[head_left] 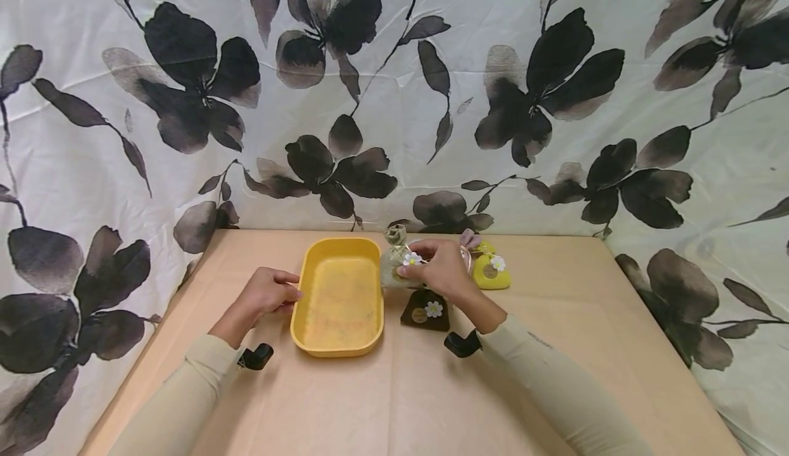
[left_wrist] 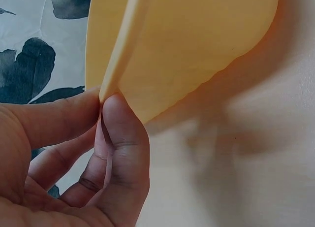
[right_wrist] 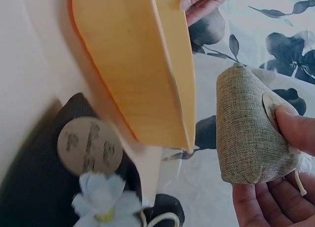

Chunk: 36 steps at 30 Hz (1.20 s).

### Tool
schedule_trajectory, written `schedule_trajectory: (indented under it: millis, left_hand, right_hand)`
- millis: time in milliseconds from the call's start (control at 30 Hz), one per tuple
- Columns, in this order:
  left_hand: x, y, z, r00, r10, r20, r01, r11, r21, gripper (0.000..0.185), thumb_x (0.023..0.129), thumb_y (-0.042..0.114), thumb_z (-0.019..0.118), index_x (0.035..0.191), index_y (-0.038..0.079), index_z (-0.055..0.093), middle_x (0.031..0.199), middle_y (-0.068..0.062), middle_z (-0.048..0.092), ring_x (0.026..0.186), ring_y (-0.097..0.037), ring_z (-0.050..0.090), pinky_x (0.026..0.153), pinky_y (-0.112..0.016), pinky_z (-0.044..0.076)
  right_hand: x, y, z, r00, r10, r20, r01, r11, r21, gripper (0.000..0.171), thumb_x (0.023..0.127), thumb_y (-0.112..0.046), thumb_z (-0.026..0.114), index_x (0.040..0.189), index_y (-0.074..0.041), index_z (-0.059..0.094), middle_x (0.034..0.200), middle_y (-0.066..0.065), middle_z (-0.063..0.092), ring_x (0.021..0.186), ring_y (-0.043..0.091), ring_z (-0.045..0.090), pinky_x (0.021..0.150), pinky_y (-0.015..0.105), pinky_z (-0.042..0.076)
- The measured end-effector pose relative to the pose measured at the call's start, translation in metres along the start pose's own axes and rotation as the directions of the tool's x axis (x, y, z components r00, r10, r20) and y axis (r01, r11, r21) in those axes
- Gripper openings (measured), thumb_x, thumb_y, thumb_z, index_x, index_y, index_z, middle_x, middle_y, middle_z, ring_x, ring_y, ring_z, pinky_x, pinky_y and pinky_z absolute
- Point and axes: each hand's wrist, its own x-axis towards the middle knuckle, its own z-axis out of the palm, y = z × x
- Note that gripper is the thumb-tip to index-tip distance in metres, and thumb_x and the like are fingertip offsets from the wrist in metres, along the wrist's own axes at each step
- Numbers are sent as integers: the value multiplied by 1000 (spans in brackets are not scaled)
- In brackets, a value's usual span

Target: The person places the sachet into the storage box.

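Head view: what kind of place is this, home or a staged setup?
Likely a staged tabletop setup: a floral cloth backdrop hangs behind and beside a paper-covered table, which bears only a yellow tray and small gift pouches.

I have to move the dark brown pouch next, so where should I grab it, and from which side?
Judging by its pose, pinch the dark brown pouch at its gathered neck, where the white flower is tied. Come from above on its right, since the yellow tray sits close on its left.

No legible text is found. A round tag (right_wrist: 89, 145) on the dark pouch (right_wrist: 44, 187), lower left of the right wrist view, bears blurred marks that cannot be read.
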Motion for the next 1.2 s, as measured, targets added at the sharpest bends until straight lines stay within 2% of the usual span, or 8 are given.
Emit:
schedule_trajectory:
  millis: [100, 200, 500, 700, 900, 1200]
  left_hand:
    - [-1, 0, -1, 1000, 9, 4, -9, 1000, -5, 45, 93, 1, 71, 136, -8, 63, 95, -10, 72, 67, -13, 64, 67, -31, 61]
    - [0, -1, -1, 1000, 16, 6, -16, 1000, -11, 45, 94, 1, 70, 137, -9, 62, 96, -11, 72, 67, -14, 64, 66, -31, 60]
    - [2, 3, 0, 1000, 15, 0, -15, 1000, -18, 45, 94, 1, 69, 137, -8, 62, 98, -13, 73, 68, -14, 64, 66, -29, 60]
    - [4, 0, 1, 1000, 1, -6, -1, 999, -33, 45, 94, 1, 70, 137, -8, 62, 95, -11, 72, 69, -13, 64, 69, -32, 62]
    - [4, -2, 1, 1000, 0, -15, 0, 1000, -29, 44, 94, 1, 70, 137, -8, 62, 96, -11, 73, 69, -13, 64, 70, -32, 62]
    - [4, 0, 2, 1000, 3, -12, -4, 1000, -28, 44, 93, 0, 70, 135, -8, 64, 94, -10, 72, 68, -12, 64, 68, -31, 62]
  right_hand:
    - [6, 0, 7, 999, -41, 27, 40, 998, 47, 35, 75, -11, 92, 108, -6, 81, 97, 11, 79, 80, 13, 66, 66, 23, 57]
    - [11, -1, 14, 997, -67, 26, 66, 997, 40, 36, 75, -11, 93, 108, -6, 81, 96, 10, 80, 79, 12, 67, 67, 24, 57]
    - [23, -15, 33, 998, -52, 33, 51, 998, 27, 36, 74, -11, 93, 108, -7, 81, 98, 8, 79, 86, 16, 68, 70, 22, 57]
    - [31, -25, 48, 998, -62, 29, 62, 998, 12, 39, 74, -11, 93, 110, -5, 80, 97, 10, 79, 83, 17, 69, 68, 23, 57]
    - [42, -34, 64, 997, -60, 39, 60, 998, -17, 38, 74, -14, 94, 109, -8, 81, 92, 6, 79, 79, 15, 65, 64, 22, 52]
    - [60, -43, 85, 996, -83, 36, 86, 994, -74, 33, 75, -15, 93, 104, -7, 81, 89, 6, 76, 79, 15, 62, 68, 23, 49]
